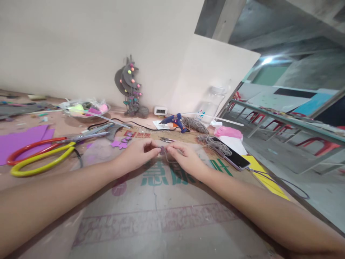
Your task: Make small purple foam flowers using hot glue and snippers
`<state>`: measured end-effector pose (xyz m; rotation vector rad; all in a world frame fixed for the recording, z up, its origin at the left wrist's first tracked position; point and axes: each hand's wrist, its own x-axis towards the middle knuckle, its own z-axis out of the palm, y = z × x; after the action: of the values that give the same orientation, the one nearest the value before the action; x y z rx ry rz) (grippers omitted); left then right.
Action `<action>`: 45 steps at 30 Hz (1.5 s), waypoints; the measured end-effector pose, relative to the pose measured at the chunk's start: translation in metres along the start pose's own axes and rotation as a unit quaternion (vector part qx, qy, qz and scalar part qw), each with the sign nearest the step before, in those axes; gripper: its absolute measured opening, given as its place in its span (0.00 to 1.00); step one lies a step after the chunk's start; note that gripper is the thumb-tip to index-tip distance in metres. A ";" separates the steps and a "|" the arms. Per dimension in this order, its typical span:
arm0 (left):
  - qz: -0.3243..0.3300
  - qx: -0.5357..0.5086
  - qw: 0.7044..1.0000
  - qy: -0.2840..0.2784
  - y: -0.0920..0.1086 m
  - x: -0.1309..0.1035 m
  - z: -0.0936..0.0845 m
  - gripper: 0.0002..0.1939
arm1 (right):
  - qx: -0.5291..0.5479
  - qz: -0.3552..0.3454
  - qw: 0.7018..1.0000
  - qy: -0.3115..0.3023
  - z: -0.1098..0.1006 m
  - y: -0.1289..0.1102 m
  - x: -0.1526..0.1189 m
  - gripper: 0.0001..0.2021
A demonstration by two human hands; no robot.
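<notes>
My left hand (137, 154) and my right hand (188, 157) meet over the middle of the table, thumbs and fingers pinched. Between the fingertips is a small purple piece (162, 150), with a thin grey strand of yarn at it; its shape is too blurred to tell. Just beyond the fingers lies a pair of small pointed metal snips or tweezers (167, 140). Purple foam cut-outs (120, 144) rest beside my left hand. A blue glue gun (175, 121) stands farther back, near a ball of grey yarn (195, 124).
Large scissors (43, 156) with red and yellow handles lie left on purple foam sheets (21, 142). Behind are a bowl (84, 112) of bright pieces, a grey moon ornament (130, 86), a small clock (160, 110) and a clear jar (214, 102). A phone (237, 158) lies right under loose yarn.
</notes>
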<state>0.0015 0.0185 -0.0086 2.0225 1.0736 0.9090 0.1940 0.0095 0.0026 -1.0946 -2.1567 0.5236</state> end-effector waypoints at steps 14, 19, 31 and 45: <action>0.007 -0.027 1.000 -0.012 0.002 -0.001 -0.001 0.15 | -0.031 0.023 0.999 0.005 0.001 -0.001 -0.001 0.07; 0.007 -0.011 1.000 -0.013 0.004 -0.001 -0.002 0.15 | -0.031 -0.006 0.999 -0.017 0.002 0.002 -0.001 0.08; 0.022 0.041 0.999 -0.013 0.003 -0.001 -0.002 0.14 | -0.031 -0.020 0.999 -0.026 0.003 0.003 -0.001 0.08; 0.014 0.006 1.000 -0.018 0.003 0.000 0.000 0.12 | -0.005 0.053 0.999 0.008 0.000 -0.001 -0.001 0.09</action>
<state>0.0027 0.0175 -0.0065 2.0618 1.0347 0.8786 0.1942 0.0084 0.0030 -1.2195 -2.0982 0.5512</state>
